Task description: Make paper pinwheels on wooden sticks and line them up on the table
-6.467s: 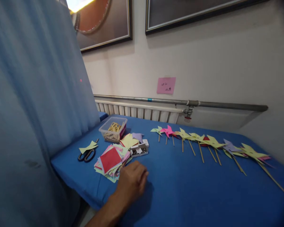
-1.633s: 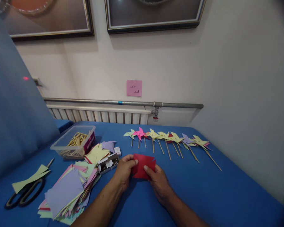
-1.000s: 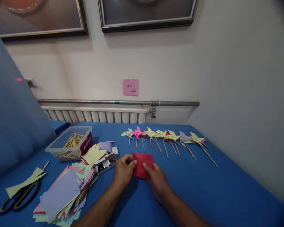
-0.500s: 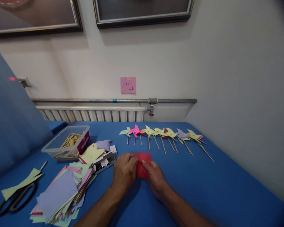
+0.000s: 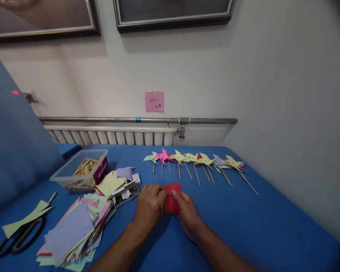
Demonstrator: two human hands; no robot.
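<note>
A piece of red paper (image 5: 172,203) is held between both hands above the blue table cover. My left hand (image 5: 150,203) pinches its left side, the fingers curled over that edge. My right hand (image 5: 187,213) grips the right side, with the thumb lying flat across the front of the paper. A crease or slit runs over the red surface; the fingers hide its ends. Just left of my left hand lies a small open box of metal pins (image 5: 126,195). Beyond the hands, several finished paper pinwheels (image 5: 192,158) on sticks lie in a row.
A stack of coloured paper sheets (image 5: 69,230) lies at the front left, beside black-handled scissors (image 5: 28,236) under green paper. A clear plastic tub (image 5: 70,176) holds wooden sticks. Cut yellow paper (image 5: 111,184) and a purple paper piece (image 5: 125,173) lie near the pin box.
Both hands keep hold of the red paper and have barely moved. The left fingers have shifted slightly along its left edge; the view has moved a little.
</note>
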